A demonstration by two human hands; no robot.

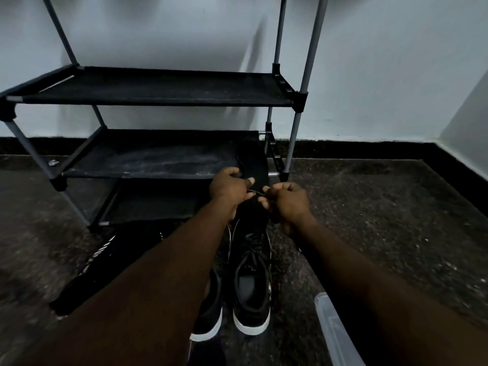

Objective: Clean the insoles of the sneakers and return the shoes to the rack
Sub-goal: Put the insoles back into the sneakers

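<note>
Stretches both bare arms forward toward the rack (158, 87); grips an insole (257, 167) before the rack with left hand (228, 184), thumb on top, and pinches it with curled right hand (289, 200).

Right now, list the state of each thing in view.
Insole: held up by both hands.
Left hand: grips insole.
Right hand: pinches insole.
Right sneaker: on floor, laced.
Left sneaker: on floor, partly under arm.
Rack: upright by wall.
Bin: on floor.

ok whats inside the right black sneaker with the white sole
The black white-soled sneaker shows a grey inner surface at its heel opening; laces and upper cover the toe end.
</note>
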